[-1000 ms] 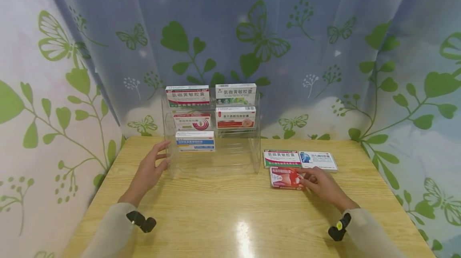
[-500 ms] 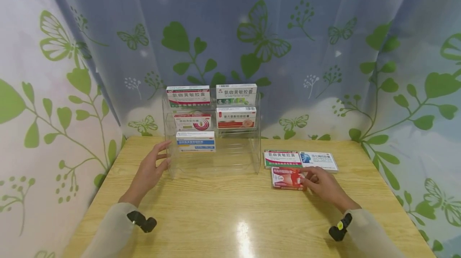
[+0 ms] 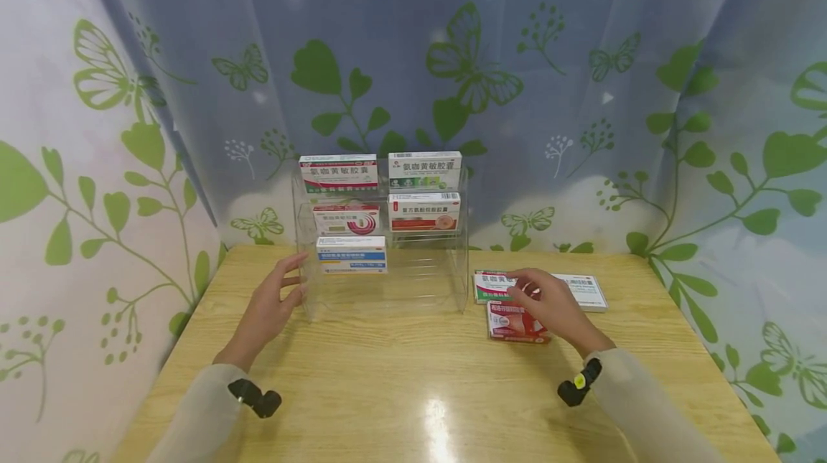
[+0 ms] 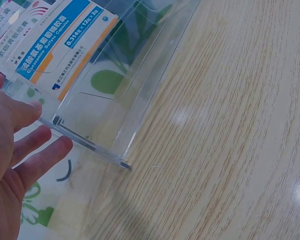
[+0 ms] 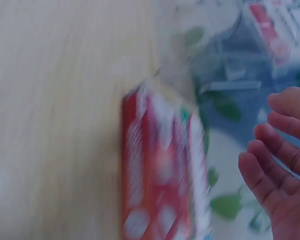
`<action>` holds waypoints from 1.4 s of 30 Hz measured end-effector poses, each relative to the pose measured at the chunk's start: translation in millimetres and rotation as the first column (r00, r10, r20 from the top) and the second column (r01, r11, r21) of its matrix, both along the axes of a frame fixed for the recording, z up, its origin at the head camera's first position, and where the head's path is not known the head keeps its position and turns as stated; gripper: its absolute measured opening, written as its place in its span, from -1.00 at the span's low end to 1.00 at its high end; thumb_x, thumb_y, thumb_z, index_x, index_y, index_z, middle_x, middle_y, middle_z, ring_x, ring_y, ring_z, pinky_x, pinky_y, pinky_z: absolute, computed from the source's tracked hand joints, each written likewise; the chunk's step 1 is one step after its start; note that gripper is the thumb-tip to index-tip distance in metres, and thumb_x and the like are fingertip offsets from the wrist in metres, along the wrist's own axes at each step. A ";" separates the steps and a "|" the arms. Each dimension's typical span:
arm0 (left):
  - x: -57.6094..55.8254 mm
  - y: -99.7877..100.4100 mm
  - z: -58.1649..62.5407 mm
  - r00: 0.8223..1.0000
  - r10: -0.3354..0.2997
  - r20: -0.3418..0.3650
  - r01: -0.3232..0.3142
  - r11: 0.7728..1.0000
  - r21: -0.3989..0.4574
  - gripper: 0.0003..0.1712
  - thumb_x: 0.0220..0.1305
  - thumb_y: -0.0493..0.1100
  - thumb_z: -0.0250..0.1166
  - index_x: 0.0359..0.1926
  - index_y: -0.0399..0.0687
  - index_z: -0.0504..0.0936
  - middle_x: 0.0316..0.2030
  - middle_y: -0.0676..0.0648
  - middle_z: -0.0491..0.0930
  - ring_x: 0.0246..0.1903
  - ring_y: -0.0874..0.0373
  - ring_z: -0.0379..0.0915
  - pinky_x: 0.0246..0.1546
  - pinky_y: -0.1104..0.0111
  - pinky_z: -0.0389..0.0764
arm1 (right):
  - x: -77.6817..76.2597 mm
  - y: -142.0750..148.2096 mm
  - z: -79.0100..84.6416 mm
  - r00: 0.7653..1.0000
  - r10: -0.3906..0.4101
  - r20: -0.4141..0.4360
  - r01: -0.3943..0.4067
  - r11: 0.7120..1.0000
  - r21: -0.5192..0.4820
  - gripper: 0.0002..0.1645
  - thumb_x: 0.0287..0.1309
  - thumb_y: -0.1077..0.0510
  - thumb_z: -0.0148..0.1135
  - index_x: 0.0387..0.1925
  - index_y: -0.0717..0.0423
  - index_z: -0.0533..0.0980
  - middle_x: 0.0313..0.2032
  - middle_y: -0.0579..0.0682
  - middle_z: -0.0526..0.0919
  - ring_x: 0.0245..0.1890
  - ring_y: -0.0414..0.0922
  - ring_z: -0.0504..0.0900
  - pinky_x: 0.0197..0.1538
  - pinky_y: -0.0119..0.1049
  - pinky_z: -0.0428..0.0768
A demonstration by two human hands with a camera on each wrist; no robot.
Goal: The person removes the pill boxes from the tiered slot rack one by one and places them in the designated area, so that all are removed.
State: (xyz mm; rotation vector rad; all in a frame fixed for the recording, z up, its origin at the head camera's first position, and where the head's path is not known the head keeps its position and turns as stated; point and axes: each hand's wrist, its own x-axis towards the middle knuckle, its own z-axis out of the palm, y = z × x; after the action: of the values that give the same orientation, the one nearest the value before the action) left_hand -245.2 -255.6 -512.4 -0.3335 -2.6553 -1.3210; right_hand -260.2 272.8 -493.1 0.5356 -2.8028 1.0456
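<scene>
The right hand (image 3: pixel 545 305), fingers parted and empty, partly hides the red ibuprofen box (image 3: pixel 504 319) on the bench (image 3: pixel 362 391) and two white-faced boxes (image 3: pixel 589 291) behind. The left hand (image 3: pixel 263 311), fingers spread, touches the clear rack (image 3: pixel 420 280) bearing five medicine boxes (image 3: pixel 351 256).

Clear, glossy plastic rack (image 3: pixel 413 291), smooth paperboard boxes (image 3: pixel 351 256), shiny wood-grain table (image 3: pixel 362 384), matt cloth sleeves (image 3: pixel 202 409).

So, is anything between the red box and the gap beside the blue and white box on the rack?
Yes: straight across from the red box, the rack's clear right wall is in the way. Nothing visible blocks going over it.
</scene>
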 end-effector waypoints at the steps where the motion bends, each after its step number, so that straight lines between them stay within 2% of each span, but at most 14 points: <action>1: 0.1 0.1 0.2 1.000 0.000 0.000 0.000 1.000 -0.002 -0.26 0.62 -0.38 0.23 0.67 0.04 0.25 0.58 -0.35 0.32 0.34 -0.39 0.57 0.09 0.04 0.88 | -1.3 -8.0 4.9 1.000 0.013 0.001 -0.013 1.000 -0.016 -0.59 0.54 0.06 0.36 0.29 0.10 0.66 -0.13 -0.03 0.77 -0.20 -0.17 0.73 -0.10 -0.30 0.78; 8: 0.4 0.2 -0.1 1.000 -0.003 -0.003 0.003 1.000 -0.001 -0.25 0.62 -0.38 0.23 0.67 0.05 0.24 0.57 -0.37 0.32 0.33 -0.40 0.57 0.09 0.02 0.87 | -14.9 -68.8 40.2 0.997 0.073 0.035 -0.068 0.988 -0.136 -0.60 0.56 0.02 0.35 0.29 0.05 0.65 0.09 0.02 0.80 0.11 0.00 0.76 0.21 0.02 0.82; 15: -0.3 0.3 -2.0 1.000 -0.007 -0.015 0.006 1.000 -0.004 -0.25 0.61 -0.39 0.23 0.67 0.05 0.24 0.57 -0.37 0.33 0.32 -0.40 0.58 0.07 0.05 0.88 | -32.1 -119.0 61.3 0.990 0.143 0.019 -0.137 0.973 -0.186 -0.60 0.55 0.06 0.36 0.30 0.08 0.65 0.25 0.08 0.75 0.20 0.07 0.76 0.29 0.06 0.79; 22: 0.9 2.2 0.2 1.000 -0.001 -0.015 0.001 1.000 -0.002 -0.25 0.61 -0.39 0.23 0.67 0.04 0.25 0.57 -0.36 0.32 0.32 -0.40 0.58 0.08 0.03 0.88 | -44.0 -156.8 64.1 0.975 0.217 0.053 -0.200 0.956 -0.216 -0.53 0.57 0.10 0.33 0.40 0.10 0.59 0.34 0.12 0.68 0.28 0.09 0.72 0.38 0.08 0.74; 29: 3.9 2.2 3.3 1.000 0.002 -0.030 -0.002 1.000 -0.003 -0.26 0.60 -0.40 0.23 0.66 0.01 0.27 0.54 -0.40 0.34 0.31 -0.44 0.58 0.08 0.01 0.87 | -53.3 -186.2 62.4 0.967 0.241 0.080 -0.222 0.955 -0.196 -0.52 0.58 0.08 0.32 0.41 0.05 0.58 0.36 0.07 0.65 0.22 0.03 0.74 0.33 0.00 0.76; 38: 3.9 2.1 2.8 1.000 0.001 -0.027 -0.001 1.000 0.002 -0.26 0.60 -0.40 0.24 0.66 0.01 0.27 0.54 -0.40 0.34 0.32 -0.43 0.57 0.08 0.04 0.88 | -51.8 -208.0 49.3 0.958 0.249 0.142 -0.225 0.960 -0.166 -0.44 0.56 0.08 0.34 0.50 -0.09 0.53 0.39 -0.01 0.63 0.21 -0.02 0.72 0.27 -0.08 0.80; 42: 3.8 1.9 2.8 1.000 0.002 -0.017 -0.002 1.000 0.010 -0.27 0.60 -0.40 0.23 0.65 0.00 0.27 0.55 -0.40 0.33 0.33 -0.44 0.57 0.08 0.05 0.88 | -50.0 -218.1 46.9 0.959 0.252 0.128 -0.232 0.960 -0.155 -0.42 0.54 0.08 0.37 0.50 -0.06 0.53 0.28 0.02 0.65 0.16 -0.02 0.74 0.19 -0.12 0.83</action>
State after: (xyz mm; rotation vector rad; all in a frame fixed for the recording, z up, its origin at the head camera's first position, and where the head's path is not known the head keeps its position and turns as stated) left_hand -241.4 -253.6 -509.7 -0.3396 -2.6338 -1.3243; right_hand -310.1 54.7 -446.2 0.8351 -2.8104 1.3676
